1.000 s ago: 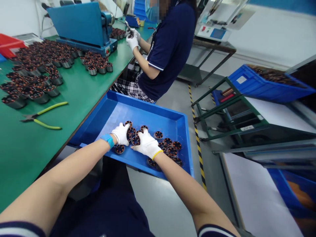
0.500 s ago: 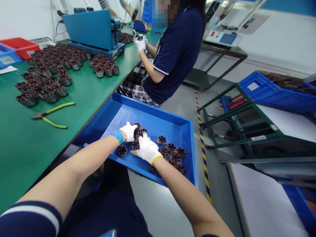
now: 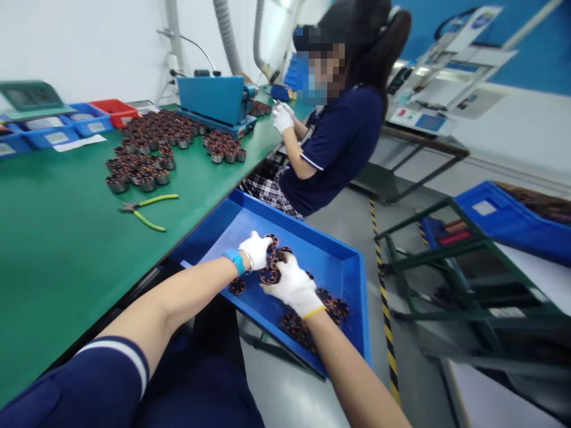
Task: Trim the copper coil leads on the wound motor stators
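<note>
Left hand and right hand seemingly clutch stators over blue tray.

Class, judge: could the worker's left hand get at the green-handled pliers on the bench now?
Probably yes: the pliers lie alone on open bench, nothing between. But the left hand is closed on coils it would have to release.

I see the far half of the blue tray lying bare, open to a hand. Loose stators crowd its near right corner. The green table hems its left; a co-worker sits just beyond.
</note>
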A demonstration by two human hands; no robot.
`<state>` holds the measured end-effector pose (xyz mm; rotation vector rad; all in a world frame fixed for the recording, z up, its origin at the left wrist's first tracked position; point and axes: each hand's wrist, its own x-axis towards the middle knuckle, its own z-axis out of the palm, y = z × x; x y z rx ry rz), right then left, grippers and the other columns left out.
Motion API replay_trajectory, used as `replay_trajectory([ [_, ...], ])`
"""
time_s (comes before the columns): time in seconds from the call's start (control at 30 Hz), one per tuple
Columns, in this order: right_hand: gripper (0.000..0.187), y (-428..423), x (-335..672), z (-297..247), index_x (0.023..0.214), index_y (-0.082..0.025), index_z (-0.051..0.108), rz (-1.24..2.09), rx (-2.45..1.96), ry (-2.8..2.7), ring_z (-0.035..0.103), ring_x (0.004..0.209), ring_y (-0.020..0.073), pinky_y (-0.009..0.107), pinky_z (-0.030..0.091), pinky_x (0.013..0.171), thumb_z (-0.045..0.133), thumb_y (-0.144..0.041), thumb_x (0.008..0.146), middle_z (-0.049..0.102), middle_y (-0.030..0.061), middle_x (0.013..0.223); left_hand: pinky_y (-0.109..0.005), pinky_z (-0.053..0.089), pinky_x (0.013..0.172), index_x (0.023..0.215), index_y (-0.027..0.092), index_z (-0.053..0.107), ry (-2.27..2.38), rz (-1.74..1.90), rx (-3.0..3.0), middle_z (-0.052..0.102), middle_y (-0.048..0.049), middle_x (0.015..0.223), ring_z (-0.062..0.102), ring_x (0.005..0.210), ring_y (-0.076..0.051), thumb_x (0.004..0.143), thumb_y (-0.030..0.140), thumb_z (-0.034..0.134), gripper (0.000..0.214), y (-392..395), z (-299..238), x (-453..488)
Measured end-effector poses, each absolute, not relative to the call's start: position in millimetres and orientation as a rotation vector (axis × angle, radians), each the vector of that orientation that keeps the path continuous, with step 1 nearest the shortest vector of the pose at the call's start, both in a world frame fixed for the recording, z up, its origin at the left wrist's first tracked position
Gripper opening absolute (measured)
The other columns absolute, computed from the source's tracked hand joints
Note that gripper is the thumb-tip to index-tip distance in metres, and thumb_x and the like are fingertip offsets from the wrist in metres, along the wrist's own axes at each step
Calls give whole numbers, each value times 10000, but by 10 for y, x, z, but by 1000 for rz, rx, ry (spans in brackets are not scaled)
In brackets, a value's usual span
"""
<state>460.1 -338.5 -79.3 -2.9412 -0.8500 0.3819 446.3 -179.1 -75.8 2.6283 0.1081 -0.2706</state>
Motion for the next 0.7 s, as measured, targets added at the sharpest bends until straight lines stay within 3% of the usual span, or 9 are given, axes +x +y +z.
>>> replay_trajectory([
  [0.17,620,-3389,4691,-294,1155,-250,635,130,-2913,-1025,677,868,244,348,506,701,719,-577,635,329,121,1501,-421,551,838,1265,175,521,131,-77,2623,568,-105,1240,612,1019,-222,902,356,591,411,-1725,-171,4344],
  [0.37,532,-2730,4434,120,1096,-225,661,7,-2656,-1453,675,819,221,339,521,669,731,-490,640,343,158,1470,-348,565,756,1365,314,398,502,166,2620,426,-127,1236,675,872,-228,774,337,644,641,-1194,309,3546],
  [0.53,412,-1510,3662,238,963,-173,680,14,-2061,-2057,680,866,250,361,544,751,741,-380,612,326,193,1471,-329,556,814,1365,355,382,1154,327,2478,388,-102,1255,669,886,-205,761,398,638,657,-576,472,2154],
  [0.7,534,-643,1995,402,1024,-227,672,129,-1632,-2582,697,800,266,398,558,692,708,-551,601,381,145,1449,-347,528,903,1401,291,371,1835,401,2137,413,-125,1295,658,951,-213,814,422,627,653,-503,432,323],
])
